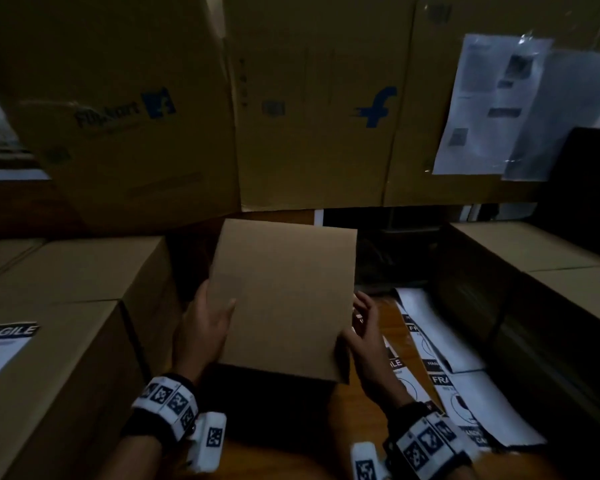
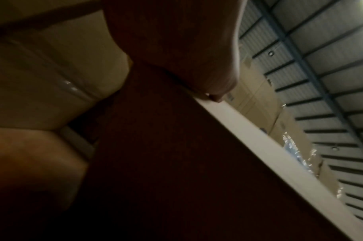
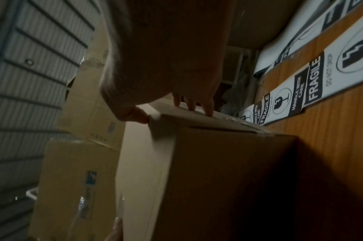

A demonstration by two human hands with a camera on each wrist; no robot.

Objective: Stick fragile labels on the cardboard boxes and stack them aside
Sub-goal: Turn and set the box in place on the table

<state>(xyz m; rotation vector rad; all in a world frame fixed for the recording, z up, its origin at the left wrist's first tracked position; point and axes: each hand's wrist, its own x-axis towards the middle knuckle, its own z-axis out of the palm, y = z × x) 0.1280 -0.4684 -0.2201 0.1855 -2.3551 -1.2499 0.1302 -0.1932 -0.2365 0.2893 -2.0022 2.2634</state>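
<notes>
Wood desk (image 1: 388,313): boxes (image 1: 84,282) crowd labels (image 1: 465,393).

My right hand (image 3: 166,65) held the top edge of a brown cardboard box (image 3: 207,179), with my thumb on one side and my fingers (image 3: 209,107) on the other. Fragile labels (image 3: 312,81) lay on the wooden table (image 3: 331,138) beside it.

Two hands are in view, a left hand (image 1: 203,332) and a right hand (image 1: 364,348), with one plain box (image 1: 284,296) between them. At least four loose fragile labels (image 1: 465,396) lie on the tabletop (image 1: 381,313) to the right. One labelled box (image 1: 49,368) stands near left. Two large printed cartons (image 1: 312,98) stand at the far side.
</notes>
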